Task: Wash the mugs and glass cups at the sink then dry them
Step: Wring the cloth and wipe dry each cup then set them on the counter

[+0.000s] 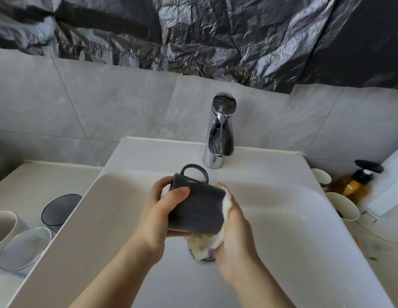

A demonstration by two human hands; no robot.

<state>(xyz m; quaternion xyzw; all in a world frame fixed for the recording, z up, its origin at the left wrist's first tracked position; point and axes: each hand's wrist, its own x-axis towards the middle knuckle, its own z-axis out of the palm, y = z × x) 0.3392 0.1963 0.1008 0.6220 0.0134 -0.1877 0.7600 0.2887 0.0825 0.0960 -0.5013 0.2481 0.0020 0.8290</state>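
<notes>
Head view, left hand [158, 210] grips mug [198, 207], right hand [235, 236] sponge [207, 245]

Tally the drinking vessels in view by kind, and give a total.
Dark grey mug: 1
Pale mugs: 3
Glass cups: 2
Total: 6

A white sink [149, 156] is set into a pale counter [27, 181], and a chrome tap [220, 138] stands on its far ledge. Left of the sink, the counter holds a smoky dark glass [60, 210], a clear glass [24, 248] nearer, and a beige mug [2, 227] at the left edge. On the right stand a near cream cup [343, 206], a far cream cup [321, 177] and an amber pump bottle [353, 185].
</notes>
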